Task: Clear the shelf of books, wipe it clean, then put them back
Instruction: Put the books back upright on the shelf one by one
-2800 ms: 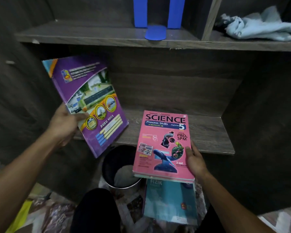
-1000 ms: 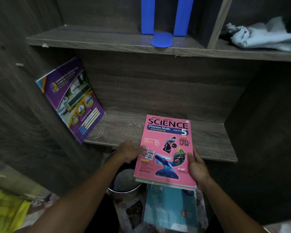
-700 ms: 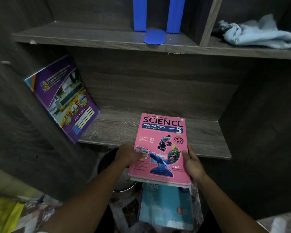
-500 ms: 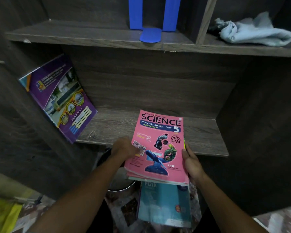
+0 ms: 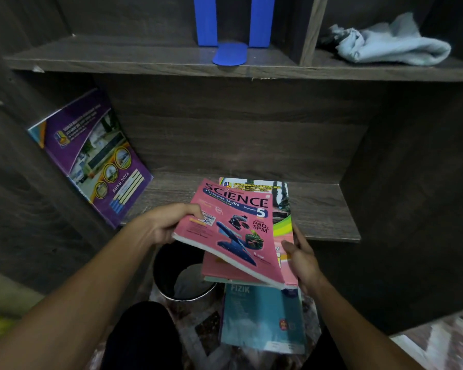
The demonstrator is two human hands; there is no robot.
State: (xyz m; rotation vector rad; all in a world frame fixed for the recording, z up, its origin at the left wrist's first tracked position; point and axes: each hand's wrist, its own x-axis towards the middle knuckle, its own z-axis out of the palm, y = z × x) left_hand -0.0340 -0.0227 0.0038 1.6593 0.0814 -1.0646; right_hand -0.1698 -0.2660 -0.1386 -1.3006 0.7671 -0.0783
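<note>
- Gripping the pink Science paperback (image 5: 234, 228) by its left edge, our left hand (image 5: 166, 222) holds it tilted at the dark wooden shelf (image 5: 324, 209) front.
- Our right hand (image 5: 304, 260) clasps, fingers (image 5: 299, 237) curled, the book stack (image 5: 280, 206) beneath.

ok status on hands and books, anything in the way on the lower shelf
Left hand grips the pink science book by its left edge, tilted off the stack. Right hand holds that stack. Purple notebook leans at the left end of the lower shelf.
</note>
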